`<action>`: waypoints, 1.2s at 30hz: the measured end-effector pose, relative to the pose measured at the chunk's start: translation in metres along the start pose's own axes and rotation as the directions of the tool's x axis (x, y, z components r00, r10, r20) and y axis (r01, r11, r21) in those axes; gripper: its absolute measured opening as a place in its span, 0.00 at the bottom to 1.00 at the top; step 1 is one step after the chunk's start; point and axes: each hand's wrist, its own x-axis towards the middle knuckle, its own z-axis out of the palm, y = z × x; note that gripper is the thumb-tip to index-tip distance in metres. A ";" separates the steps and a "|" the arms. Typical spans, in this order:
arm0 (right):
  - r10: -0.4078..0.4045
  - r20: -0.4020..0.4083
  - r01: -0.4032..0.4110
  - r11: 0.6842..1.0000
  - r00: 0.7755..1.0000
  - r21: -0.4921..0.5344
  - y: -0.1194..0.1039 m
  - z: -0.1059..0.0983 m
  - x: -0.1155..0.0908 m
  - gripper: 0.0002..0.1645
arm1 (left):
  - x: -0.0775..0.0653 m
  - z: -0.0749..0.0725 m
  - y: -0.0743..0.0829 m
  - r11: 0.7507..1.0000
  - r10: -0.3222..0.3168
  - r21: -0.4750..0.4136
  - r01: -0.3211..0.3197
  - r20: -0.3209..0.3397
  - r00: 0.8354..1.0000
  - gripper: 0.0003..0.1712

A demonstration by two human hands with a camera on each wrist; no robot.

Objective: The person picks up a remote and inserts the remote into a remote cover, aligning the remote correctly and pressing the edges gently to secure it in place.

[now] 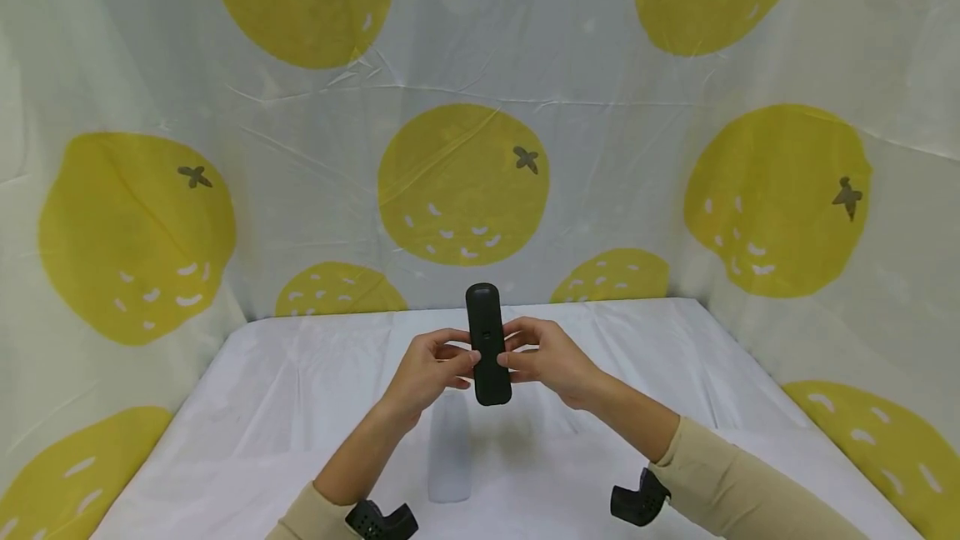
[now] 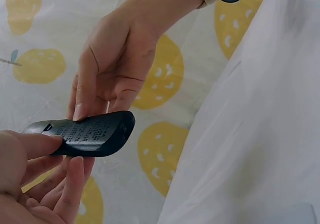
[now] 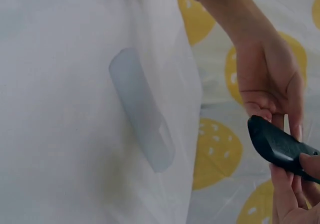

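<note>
A long black remote control (image 1: 492, 382) is held up over the table, its back face toward the head camera. My left hand (image 1: 426, 372) pinches its left edge between thumb and fingers, and my right hand (image 1: 555, 361) pinches the right edge about level with it. Small printed text shows on the back of the remote control (image 2: 85, 134) in the left wrist view. Below the hands, a translucent whitish sleeve (image 1: 449, 457), long and round-cornered, lies flat on the cloth. The right wrist view shows the whole sleeve (image 3: 140, 108), apart from both hands.
White cloth covers the table (image 1: 300, 407). Behind it and at both sides hangs a pale curtain (image 1: 315, 190) printed with yellow fruit. A black wrist mount (image 1: 381, 521) sits at the left sleeve cuff, and another mount (image 1: 640, 498) at the right.
</note>
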 end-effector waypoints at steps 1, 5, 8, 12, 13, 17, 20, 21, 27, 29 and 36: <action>-0.004 0.003 0.004 1.000 1.000 -0.001 0.000 0.000 0.000 0.21 | 0.000 0.000 0.000 1.000 0.006 0.010 -0.006 -0.001 1.000 0.16; -0.015 0.011 0.015 1.000 1.000 -0.016 0.000 0.000 0.000 0.21 | 0.000 0.000 0.000 0.998 0.035 0.051 -0.035 0.001 0.999 0.15; -0.023 0.004 0.023 0.999 1.000 -0.034 -0.001 -0.001 -0.001 0.20 | 0.001 0.000 0.001 0.995 0.057 0.080 -0.057 0.008 0.998 0.15; -0.051 0.002 0.051 0.998 0.999 -0.045 -0.003 -0.001 -0.002 0.20 | 0.002 0.000 0.003 0.991 0.085 0.106 -0.085 0.005 0.996 0.15; -0.058 0.003 0.058 0.997 0.998 -0.045 -0.003 0.000 -0.001 0.20 | 0.002 0.000 0.003 0.990 0.092 0.111 -0.092 0.002 0.996 0.15; -0.064 0.004 0.064 0.997 0.998 -0.039 -0.002 0.002 0.001 0.21 | -0.001 0.000 0.005 0.972 0.153 0.180 -0.148 -0.014 0.988 0.15; -0.060 0.015 0.061 0.997 0.998 -0.040 -0.001 0.004 0.002 0.22 | -0.004 -0.001 0.004 0.938 0.228 0.270 -0.216 -0.013 0.973 0.15; -0.062 0.022 0.063 0.997 0.998 -0.040 -0.002 0.005 0.003 0.23 | -0.005 -0.001 0.004 0.925 0.253 0.297 -0.238 -0.012 0.967 0.15; -0.107 0.051 0.109 0.993 0.993 -0.047 -0.003 0.008 0.005 0.23 | -0.008 -0.005 0.005 0.887 0.335 0.343 -0.309 -0.020 0.942 0.15; -0.127 0.052 0.130 0.990 0.991 -0.055 -0.003 0.010 0.005 0.23 | -0.009 -0.007 0.005 0.888 0.335 0.341 -0.308 -0.022 0.942 0.15; -0.189 0.046 0.192 0.976 0.981 -0.098 0.000 0.014 0.007 0.22 | -0.011 -0.009 0.005 0.900 0.317 0.330 -0.287 -0.041 0.948 0.14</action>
